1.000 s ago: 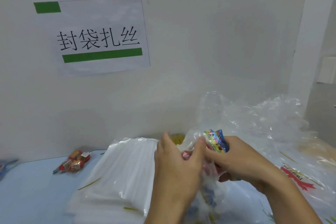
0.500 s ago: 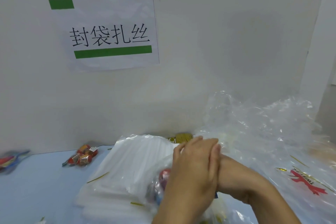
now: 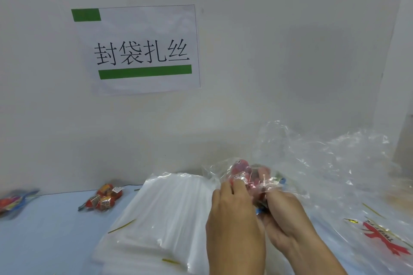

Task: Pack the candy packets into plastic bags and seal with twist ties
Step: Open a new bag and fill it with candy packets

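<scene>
Both hands point(image 3: 257, 210) grip a clear bag point(image 3: 245, 176), its blurred candy packets point(image 3: 240, 171) partly hidden.

hands point(image 3: 257, 214) parted, candy bag point(image 3: 245, 176) seemingly raised

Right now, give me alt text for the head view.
Both hands, left hand and right hand, grip a clear bag of candy packets above a stack of plastic bags. A sealed candy bag lies left; a sign hangs on the wall.
</scene>
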`<action>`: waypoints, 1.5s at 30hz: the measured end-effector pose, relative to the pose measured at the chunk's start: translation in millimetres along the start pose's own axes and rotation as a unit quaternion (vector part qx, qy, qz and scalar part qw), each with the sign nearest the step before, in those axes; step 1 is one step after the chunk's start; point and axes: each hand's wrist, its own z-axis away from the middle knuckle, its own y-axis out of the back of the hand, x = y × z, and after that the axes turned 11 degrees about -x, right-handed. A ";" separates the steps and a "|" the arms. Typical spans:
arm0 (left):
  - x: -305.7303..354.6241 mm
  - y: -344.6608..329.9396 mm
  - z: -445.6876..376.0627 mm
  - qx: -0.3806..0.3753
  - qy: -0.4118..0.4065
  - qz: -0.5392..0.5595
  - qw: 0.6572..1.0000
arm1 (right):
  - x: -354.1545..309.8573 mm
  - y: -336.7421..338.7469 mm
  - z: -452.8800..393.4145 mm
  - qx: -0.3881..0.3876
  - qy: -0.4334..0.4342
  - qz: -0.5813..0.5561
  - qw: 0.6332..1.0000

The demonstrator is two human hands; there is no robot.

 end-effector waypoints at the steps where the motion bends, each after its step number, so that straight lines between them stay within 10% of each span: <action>1: -0.4 0.5 -0.1 -0.013 -0.008 -0.013 1.000 | 0.1 -1.5 1.0 0.009 0.004 -0.010 1.000; 6: 8.1 12.2 -3.5 -0.072 -0.118 -0.074 0.988 | 4.7 -6.8 3.7 0.069 0.046 -0.053 0.995; 10: 6.2 15.7 0.1 -0.079 -0.196 0.081 0.974 | 11.3 -2.2 6.5 0.072 0.055 -0.029 0.995; 14: -20.2 -0.3 -11.9 0.095 -0.061 0.223 0.968 | 14.4 -11.0 4.0 0.052 0.074 -0.010 0.996; 18: -47.2 -19.5 -21.9 -0.081 0.106 0.349 0.927 | 26.7 -16.0 3.8 0.065 0.070 0.082 0.992; 26: -51.8 -26.6 -20.5 -0.135 0.056 0.256 0.956 | 13.9 -12.6 4.3 0.167 0.074 0.453 0.873; 34: -31.3 -6.7 -17.5 -0.028 -0.120 0.205 0.971 | -10.8 -14.0 8.1 -0.051 0.036 0.668 0.741; 40: -46.6 1.1 -27.0 0.184 -0.053 0.261 0.946 | -46.0 -4.2 27.5 -0.149 0.017 0.690 0.708; 45: -50.5 11.0 -27.9 0.234 -0.018 0.226 0.945 | -71.0 -20.7 47.0 -0.064 0.232 0.522 0.818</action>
